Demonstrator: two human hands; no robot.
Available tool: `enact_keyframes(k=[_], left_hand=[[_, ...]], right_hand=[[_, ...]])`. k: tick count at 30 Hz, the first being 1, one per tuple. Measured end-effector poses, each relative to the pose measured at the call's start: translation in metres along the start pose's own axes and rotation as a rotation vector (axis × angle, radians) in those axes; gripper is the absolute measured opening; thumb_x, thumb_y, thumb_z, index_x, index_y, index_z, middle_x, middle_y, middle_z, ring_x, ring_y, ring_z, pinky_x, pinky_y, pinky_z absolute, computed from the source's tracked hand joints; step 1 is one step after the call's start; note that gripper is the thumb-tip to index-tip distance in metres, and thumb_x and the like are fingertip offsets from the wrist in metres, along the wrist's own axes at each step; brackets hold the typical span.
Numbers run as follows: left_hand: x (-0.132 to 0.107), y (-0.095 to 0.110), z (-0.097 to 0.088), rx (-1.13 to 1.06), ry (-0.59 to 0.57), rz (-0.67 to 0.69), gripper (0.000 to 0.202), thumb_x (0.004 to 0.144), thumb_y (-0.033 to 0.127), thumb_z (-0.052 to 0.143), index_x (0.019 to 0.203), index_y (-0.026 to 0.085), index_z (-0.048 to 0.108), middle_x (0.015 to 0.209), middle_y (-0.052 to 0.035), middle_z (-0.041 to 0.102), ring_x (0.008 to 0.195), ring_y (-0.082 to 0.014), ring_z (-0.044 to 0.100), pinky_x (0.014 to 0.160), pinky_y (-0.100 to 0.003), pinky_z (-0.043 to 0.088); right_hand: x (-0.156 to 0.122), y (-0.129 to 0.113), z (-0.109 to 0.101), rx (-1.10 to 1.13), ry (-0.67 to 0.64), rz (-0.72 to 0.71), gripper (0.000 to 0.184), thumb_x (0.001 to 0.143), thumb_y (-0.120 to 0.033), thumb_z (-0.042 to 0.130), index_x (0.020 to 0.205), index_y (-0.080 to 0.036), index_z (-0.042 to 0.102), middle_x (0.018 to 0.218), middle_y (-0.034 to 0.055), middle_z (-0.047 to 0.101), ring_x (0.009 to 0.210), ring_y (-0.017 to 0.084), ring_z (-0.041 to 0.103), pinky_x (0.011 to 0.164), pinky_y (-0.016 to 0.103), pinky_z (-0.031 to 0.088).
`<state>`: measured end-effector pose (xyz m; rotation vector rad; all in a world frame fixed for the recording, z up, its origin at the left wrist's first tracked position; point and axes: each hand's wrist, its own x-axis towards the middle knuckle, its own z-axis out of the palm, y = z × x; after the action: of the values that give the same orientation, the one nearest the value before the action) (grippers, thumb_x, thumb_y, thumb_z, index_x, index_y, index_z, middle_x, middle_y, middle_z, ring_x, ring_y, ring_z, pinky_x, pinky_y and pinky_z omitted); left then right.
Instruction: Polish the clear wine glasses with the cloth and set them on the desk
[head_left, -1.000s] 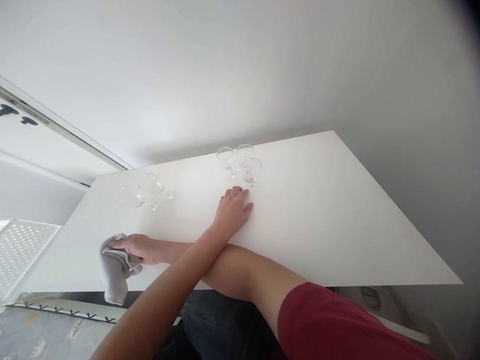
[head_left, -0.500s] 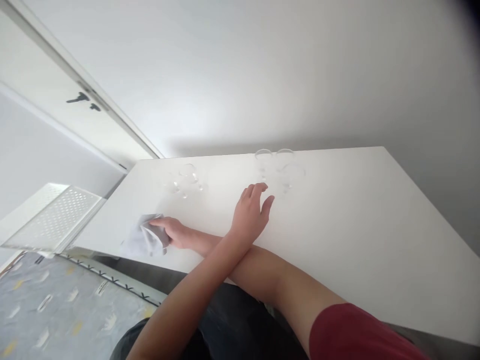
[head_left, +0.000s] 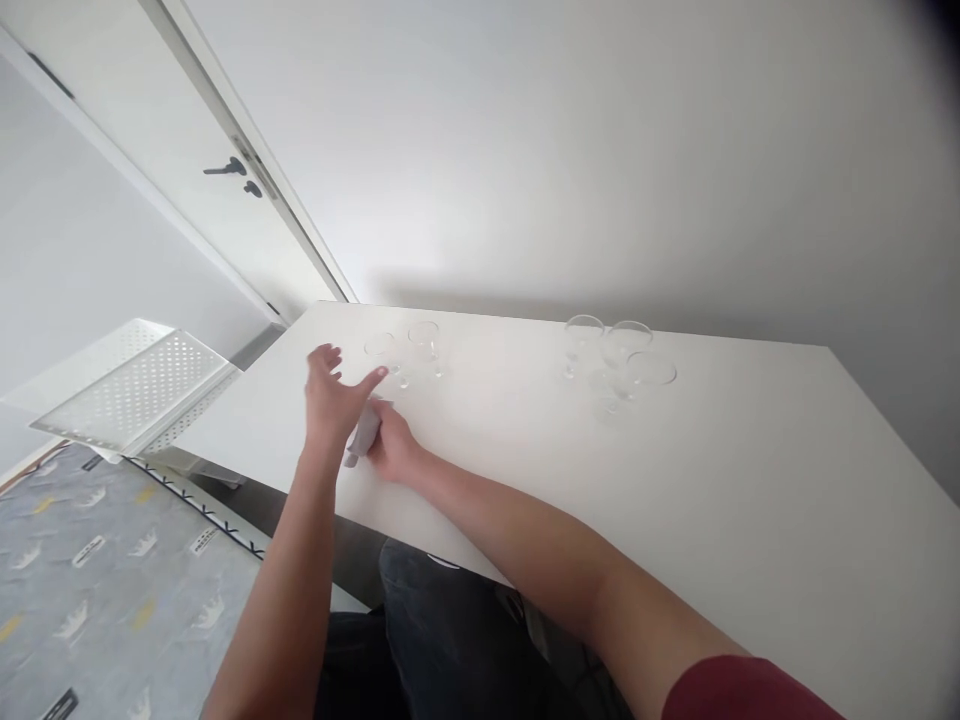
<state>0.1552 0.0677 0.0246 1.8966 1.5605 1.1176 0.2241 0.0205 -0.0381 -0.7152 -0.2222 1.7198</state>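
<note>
On the white table (head_left: 675, 500), my right hand (head_left: 392, 440) is closed around a light grey cloth (head_left: 364, 432), most of it bunched up and partly hidden by my fingers. My left hand (head_left: 337, 395) is raised just beside it, thumb and fingers spread with nothing between them. Just beyond my hands stand two clear stemmed glasses, a nearer one (head_left: 380, 346) and one farther right (head_left: 424, 336). Farther right, three more clear glasses stand close together: one at the left (head_left: 584, 328), one in the middle (head_left: 628, 340) and one at the right (head_left: 651, 368).
A white perforated metal rack (head_left: 127, 390) stands at the table's left end. Below it lies a grey patterned mattress (head_left: 112, 560). A white wall (head_left: 562, 150) runs behind the table, and a door with a black handle (head_left: 229, 167) is at the back left.
My left hand has swung from the middle of the table to the left, uncrossing my arms. My right hand has lifted the cloth and gathered it up. The view has turned somewhat left.
</note>
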Motion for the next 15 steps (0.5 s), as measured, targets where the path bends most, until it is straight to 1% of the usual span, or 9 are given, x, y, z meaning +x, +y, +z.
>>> enact_keyframes(k=[1,3,4,6,8,10,12,14,15], left_hand=[[0.009,-0.004,0.008,0.003,-0.042,-0.022,0.09,0.073,0.048,0.098,0.146,0.024,0.052,0.159,-0.0235,0.062,0.152,-0.0453,0.06,0.122,-0.07,0.053],[0.02,-0.008,0.024,-0.007,-0.115,-0.024,0.085,0.071,0.045,0.1,0.141,0.022,0.056,0.156,-0.0236,0.066,0.15,-0.047,0.062,0.121,-0.072,0.053],[0.023,-0.008,0.031,-0.028,-0.142,-0.01,0.077,0.074,0.043,0.098,0.137,0.022,0.06,0.152,-0.022,0.07,0.147,-0.0455,0.065,0.12,-0.07,0.054],[0.022,-0.006,0.038,-0.082,-0.177,0.032,0.057,0.082,0.039,0.092,0.128,0.022,0.064,0.144,-0.0176,0.075,0.142,-0.0389,0.07,0.119,-0.061,0.057],[0.014,-0.003,0.033,-0.142,-0.148,0.069,0.045,0.092,0.038,0.082,0.13,0.022,0.062,0.145,-0.0155,0.075,0.139,-0.0324,0.073,0.119,-0.053,0.059],[0.0,-0.004,0.015,-0.212,-0.027,0.125,0.048,0.102,0.042,0.07,0.144,0.026,0.053,0.155,-0.0148,0.068,0.141,-0.0288,0.071,0.12,-0.051,0.06],[-0.019,-0.01,-0.013,-0.321,0.177,0.257,0.053,0.104,0.046,0.069,0.15,0.031,0.049,0.154,-0.0108,0.067,0.14,-0.0295,0.071,0.118,-0.054,0.063],[-0.039,-0.025,-0.046,-0.351,0.335,0.335,0.052,0.101,0.051,0.074,0.148,0.038,0.056,0.154,-0.0014,0.064,0.139,-0.0312,0.07,0.107,-0.056,0.069],[-0.048,-0.035,-0.061,-0.327,0.352,0.331,0.056,0.096,0.052,0.08,0.147,0.041,0.06,0.151,0.0016,0.065,0.133,-0.0322,0.071,0.102,-0.058,0.071]], right_hand=[[0.001,0.0,-0.001,0.009,-0.003,-0.007,0.019,0.106,-0.04,0.052,0.104,-0.024,0.062,0.083,0.0021,0.07,0.071,0.021,0.065,0.064,0.029,0.055],[0.002,0.001,-0.002,0.013,-0.017,-0.012,0.021,0.105,-0.043,0.053,0.103,-0.025,0.063,0.083,0.0018,0.07,0.069,0.021,0.063,0.062,0.028,0.053],[0.002,0.002,-0.002,0.011,-0.024,-0.011,0.022,0.105,-0.044,0.053,0.102,-0.025,0.063,0.083,0.0016,0.07,0.069,0.021,0.063,0.061,0.028,0.052],[0.003,0.003,-0.003,0.007,-0.033,-0.005,0.021,0.104,-0.044,0.053,0.1,-0.026,0.063,0.083,0.0012,0.069,0.068,0.021,0.062,0.061,0.028,0.052],[0.004,0.005,-0.004,0.007,-0.04,0.005,0.019,0.105,-0.041,0.051,0.098,-0.026,0.062,0.084,0.0012,0.069,0.069,0.021,0.063,0.062,0.029,0.053],[0.005,0.006,-0.005,0.01,-0.034,0.018,0.018,0.105,-0.036,0.05,0.099,-0.025,0.063,0.087,0.0019,0.071,0.071,0.021,0.065,0.063,0.03,0.055],[0.007,0.007,-0.007,0.029,-0.005,0.026,0.017,0.105,-0.035,0.053,0.104,-0.024,0.066,0.093,0.003,0.073,0.078,0.022,0.068,0.067,0.031,0.058],[0.007,0.007,-0.009,0.068,0.019,0.022,0.016,0.105,-0.035,0.057,0.108,-0.023,0.068,0.099,0.0032,0.075,0.087,0.022,0.071,0.072,0.031,0.06],[0.007,0.008,-0.01,0.091,0.024,0.018,0.015,0.105,-0.034,0.059,0.109,-0.023,0.068,0.102,0.0031,0.075,0.09,0.021,0.072,0.074,0.03,0.061]])
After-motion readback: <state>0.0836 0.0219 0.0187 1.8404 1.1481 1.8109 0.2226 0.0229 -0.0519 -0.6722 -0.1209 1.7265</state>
